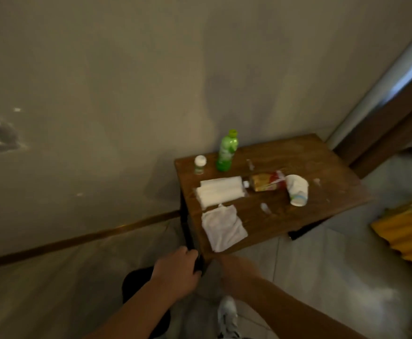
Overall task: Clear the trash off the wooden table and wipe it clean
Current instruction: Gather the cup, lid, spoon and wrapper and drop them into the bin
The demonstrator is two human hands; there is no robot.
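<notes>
Nothing is cleared yet: behind the white cloth [223, 227] on the wooden table [322, 162], 2 bottles [225, 151], a crushed cup [296, 189] and a wrapper [266, 182] remain. The left hand [175, 270] curls around something dark below the table's near corner; the right hand [234, 267] is too blurred to tell its grip.

- There is a single view, from a camera worn on the person's head, looking forward and steeply down.
- It faces a plain wall [126, 69] that fills the upper half of the frame; the floor [322, 277] runs along the bottom.
- The wooden table [322, 167] sits right of centre, seen from above and from its near corner, a short way off.
- The wide lens bends the picture: the skirting board [78, 238] slants across the lower left, and the door frame [383, 113] leans in the upper right.
- Both forearms enter from the bottom edge; the left hand [175, 267] and the right hand [236, 267] are closest to the camera and blurred.
- A shoe [228, 314] shows at the bottom centre, right below the camera.
</notes>
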